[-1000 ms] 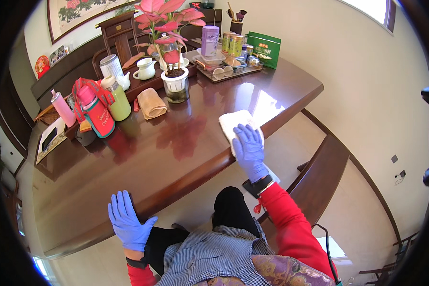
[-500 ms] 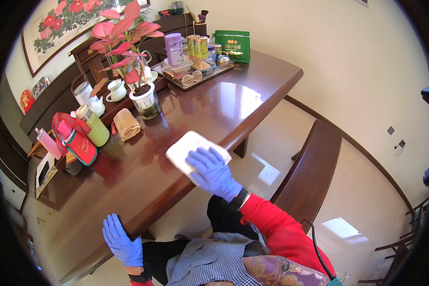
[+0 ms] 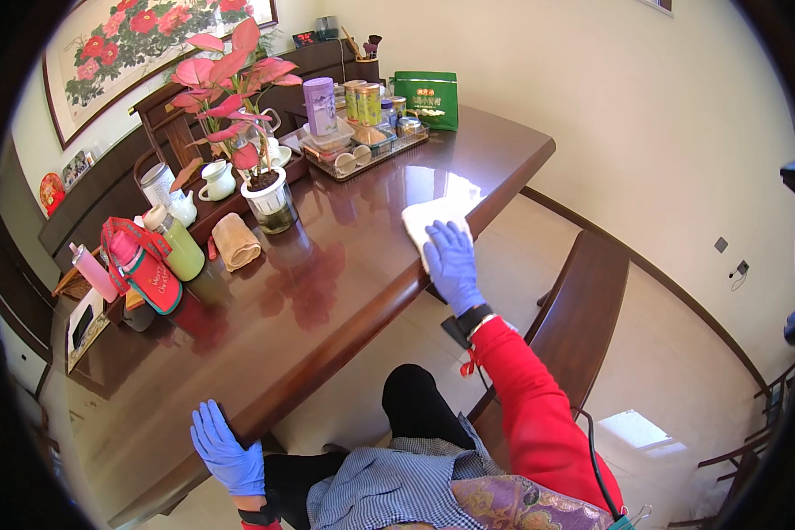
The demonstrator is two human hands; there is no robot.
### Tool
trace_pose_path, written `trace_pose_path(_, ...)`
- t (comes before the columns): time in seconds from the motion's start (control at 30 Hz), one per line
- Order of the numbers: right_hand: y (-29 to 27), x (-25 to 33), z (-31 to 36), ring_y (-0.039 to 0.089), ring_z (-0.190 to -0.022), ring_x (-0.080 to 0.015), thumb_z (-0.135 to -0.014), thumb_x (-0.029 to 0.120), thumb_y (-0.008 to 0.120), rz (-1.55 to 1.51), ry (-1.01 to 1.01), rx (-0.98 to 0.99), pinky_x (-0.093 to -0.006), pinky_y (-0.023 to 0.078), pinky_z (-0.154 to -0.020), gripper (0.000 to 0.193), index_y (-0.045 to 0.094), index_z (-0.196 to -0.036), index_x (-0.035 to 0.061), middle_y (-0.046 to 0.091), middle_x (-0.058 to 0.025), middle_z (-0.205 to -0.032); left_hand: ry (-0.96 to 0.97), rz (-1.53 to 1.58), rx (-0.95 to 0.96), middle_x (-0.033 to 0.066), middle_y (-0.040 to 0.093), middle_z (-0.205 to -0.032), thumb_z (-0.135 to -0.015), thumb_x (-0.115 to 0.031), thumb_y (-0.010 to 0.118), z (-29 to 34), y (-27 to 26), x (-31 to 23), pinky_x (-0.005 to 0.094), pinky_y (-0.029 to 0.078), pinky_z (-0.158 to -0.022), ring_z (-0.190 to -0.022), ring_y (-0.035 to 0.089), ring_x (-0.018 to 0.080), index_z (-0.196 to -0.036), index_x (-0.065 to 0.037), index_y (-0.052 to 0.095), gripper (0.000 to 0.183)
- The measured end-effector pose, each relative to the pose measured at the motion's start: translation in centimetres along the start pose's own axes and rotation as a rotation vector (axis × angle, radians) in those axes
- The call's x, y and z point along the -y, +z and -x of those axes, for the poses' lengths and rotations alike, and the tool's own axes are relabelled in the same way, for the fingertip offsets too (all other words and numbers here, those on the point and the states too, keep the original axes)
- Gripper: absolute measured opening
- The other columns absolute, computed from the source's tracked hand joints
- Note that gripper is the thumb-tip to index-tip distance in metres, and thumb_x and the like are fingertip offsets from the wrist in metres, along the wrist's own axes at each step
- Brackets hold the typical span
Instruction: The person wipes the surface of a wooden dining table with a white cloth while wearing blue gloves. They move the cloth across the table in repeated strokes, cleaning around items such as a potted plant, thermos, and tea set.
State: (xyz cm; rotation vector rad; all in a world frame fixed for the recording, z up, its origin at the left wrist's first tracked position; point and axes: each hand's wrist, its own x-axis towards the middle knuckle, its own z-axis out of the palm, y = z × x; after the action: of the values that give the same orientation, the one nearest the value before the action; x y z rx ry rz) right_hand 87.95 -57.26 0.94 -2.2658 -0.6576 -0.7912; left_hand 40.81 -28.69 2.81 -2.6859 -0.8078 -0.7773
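Note:
On the dark glossy wooden table (image 3: 265, 353), a white cloth (image 3: 422, 216) lies bunched by the near right edge. My right hand (image 3: 453, 265), in a blue glove, holds it against the surface, fingers laid over its top; they hide part of the cloth. Farther left, my left hand (image 3: 227, 448), gloved in blue too, rests at the table's front edge with its fingers stretched out. It is open and holds nothing.
A potted pink-leaved plant (image 3: 271, 201), a folded tan cloth (image 3: 237, 241) and several bottles, one green (image 3: 182, 251), stand left of the white cloth. Beyond is a tray (image 3: 371, 159) of jars beside a green pouch (image 3: 426, 100). A wooden bench (image 3: 579, 309) stands at right.
My right hand has slid the white cloth away from me and to the right along the tabletop, with the arm reaching farther. My left hand stays in place.

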Motion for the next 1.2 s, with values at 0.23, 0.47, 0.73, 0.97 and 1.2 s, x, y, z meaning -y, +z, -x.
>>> trace_pose_path(0.23,-1.6,9.0,7.1,0.051,-0.146,-0.0351,-0.102,0.029,0.065,-0.139,-0.309,0.065,-0.0542,0.030,-0.126,0.047,0.062,-0.147,0.0145,0.058,-0.0106,-0.154,-0.004,-0.012,0.002,0.0136,0.043,-0.168,-0.070,-0.018,0.083,0.0,0.0,0.0,0.0522,0.026,-0.131,-0.157,0.037,0.0357,-0.164,-0.006,0.038,0.106)
trace_pose_path(0.47,-1.1,4.3,3.9,0.050,-0.147,-0.0336,-0.104,0.032,0.063,-0.147,-0.275,0.105,-0.0533,0.029,-0.126,0.045,0.063,-0.146,0.0161,0.060,-0.0093,-0.153,-0.001,-0.008,0.014,0.0135,0.044,-0.168,-0.068,-0.015,0.079,0.2,0.2,0.2,0.0527,0.026,-0.131,-0.157,0.038,0.0370,-0.163,-0.004,0.039,0.104)
trace_pose_path(0.73,-0.7,-5.0,-3.8,0.052,-0.143,-0.0357,-0.106,0.032,0.057,-0.028,-0.048,0.033,-0.0496,0.032,-0.125,0.039,0.070,-0.137,0.0113,0.064,-0.0123,-0.148,-0.003,-0.041,0.027,0.0142,0.041,-0.168,-0.069,-0.022,0.085,0.2,0.2,0.2,0.0532,0.026,-0.131,-0.158,0.035,0.0359,-0.164,-0.005,0.036,0.108)
trace_pose_path(0.97,0.2,1.1,1.5,0.045,-0.149,-0.0370,-0.106,0.031,0.058,-0.029,-0.117,-0.039,-0.0527,0.025,-0.128,0.042,0.065,-0.144,0.0130,0.059,-0.0114,-0.154,-0.037,-0.049,0.082,0.0160,0.040,-0.168,-0.069,-0.029,0.086,-0.4,-1.0,-1.6,0.0592,0.020,-0.132,-0.158,0.033,0.0378,-0.165,-0.004,0.034,0.112)
trace_pose_path(1.2,-1.3,10.8,7.8,0.048,-0.148,-0.0346,-0.102,0.032,0.064,-0.174,-0.356,0.114,-0.0556,0.026,-0.127,0.048,0.062,-0.148,0.0155,0.058,-0.0085,-0.155,0.127,0.000,0.112,0.0166,0.041,-0.167,-0.071,-0.031,0.085,-3.2,-0.1,-5.6,0.0590,0.021,-0.132,-0.157,0.034,0.0398,-0.166,-0.003,0.034,0.111)
